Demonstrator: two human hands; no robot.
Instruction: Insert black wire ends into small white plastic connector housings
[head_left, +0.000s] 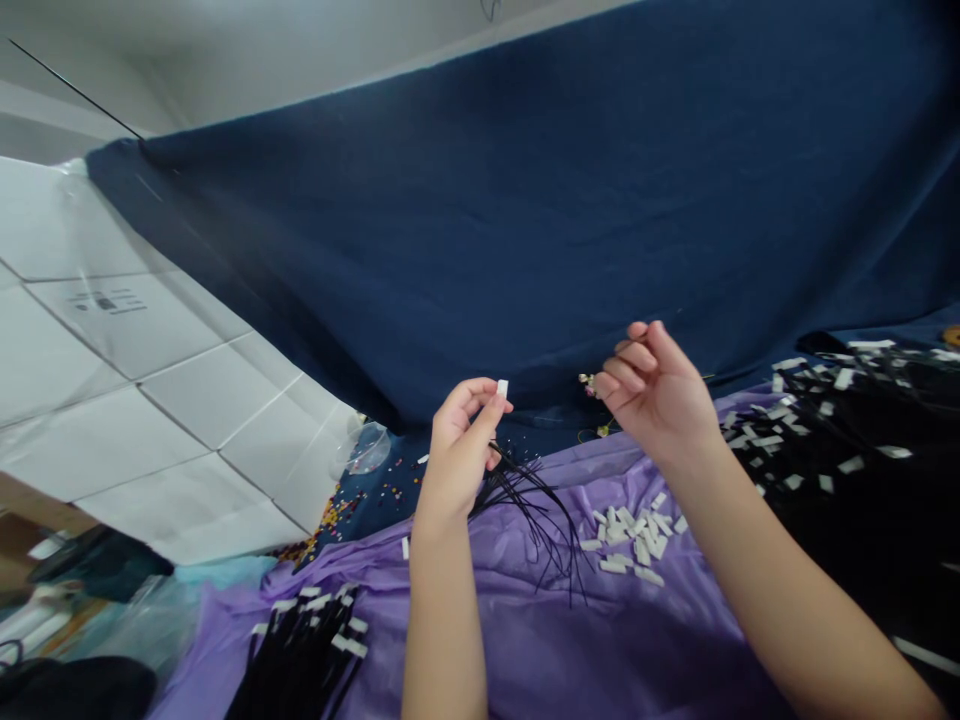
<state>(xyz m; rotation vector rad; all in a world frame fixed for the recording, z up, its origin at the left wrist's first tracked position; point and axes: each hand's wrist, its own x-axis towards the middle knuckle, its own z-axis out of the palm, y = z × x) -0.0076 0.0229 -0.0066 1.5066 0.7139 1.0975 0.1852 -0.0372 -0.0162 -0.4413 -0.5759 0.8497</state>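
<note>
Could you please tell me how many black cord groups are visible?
3: a bunch at the left hand, a bundle at lower left, a heap at right; some may be hidden.

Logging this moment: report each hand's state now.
Left hand: closed, holding white tag and black cords.
Right hand: curled; can't tell whether it holds anything.

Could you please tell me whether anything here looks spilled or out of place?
Yes, possibly: small coloured beads lie strewn across the blue cloth beside the white boxes, near a clear plastic container, rather than gathered, so they look spilled.
</note>
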